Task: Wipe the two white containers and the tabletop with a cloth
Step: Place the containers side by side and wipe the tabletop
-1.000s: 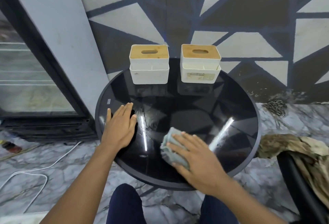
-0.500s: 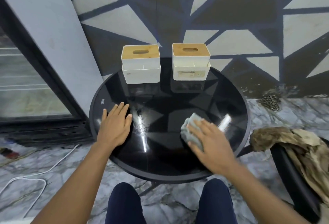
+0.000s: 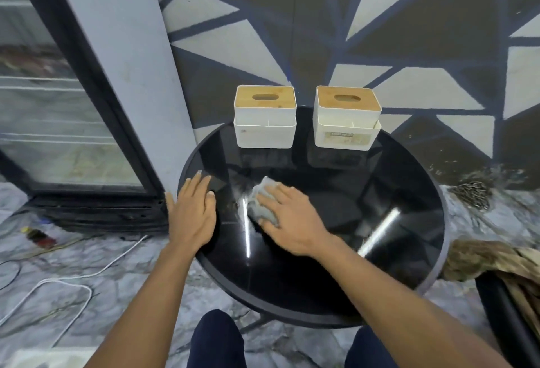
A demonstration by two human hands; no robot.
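Two white containers with wooden slotted lids stand at the far edge of a round black glossy tabletop [image 3: 365, 250]: the left container [image 3: 264, 131] and the right container [image 3: 346, 131], which bears a label. My right hand [image 3: 287, 220] presses a crumpled grey cloth [image 3: 263, 202] flat onto the left-centre of the tabletop, fingers straight over it. Flat on the table's left edge rests my left hand [image 3: 191, 215], fingers straight, holding nothing.
A glass-door fridge [image 3: 58, 119] stands left of the table. White cables [image 3: 58, 283] lie on the marble floor. A dark chair with a brown rag [image 3: 496, 262] is at the right. A chain [image 3: 473, 196] lies by the wall. My knees are under the table's near edge.
My right hand has swept the cloth across the tabletop, out to the right and now back left next to my left hand. The left hand stays on the table's left edge.
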